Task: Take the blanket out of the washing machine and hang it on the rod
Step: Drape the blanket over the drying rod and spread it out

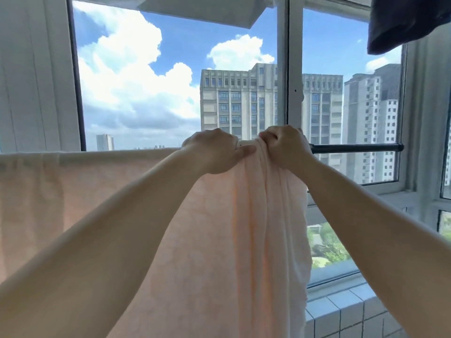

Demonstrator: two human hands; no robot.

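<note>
Blanket [219, 240]: pale peach; draped over the rod, spread flat at left, bunched in folds at right.
Rod [356, 148]: dark, horizontal, in front of the window [170, 81]; bare at its right end.
Left hand [214, 152]: fingers curled over the blanket's top edge, gripping it.
Right hand [284, 145]: clenched around the bunched folds at the rod.
Dark garment [405, 23]: hangs at upper right.

One blanket [231, 228] hangs over one rod [356, 148], with two hands on it: the left hand [214, 152] and the right hand [284, 145]. One dark cloth [405, 23] hangs at the top right corner. One window [283, 69] stands behind.
</note>
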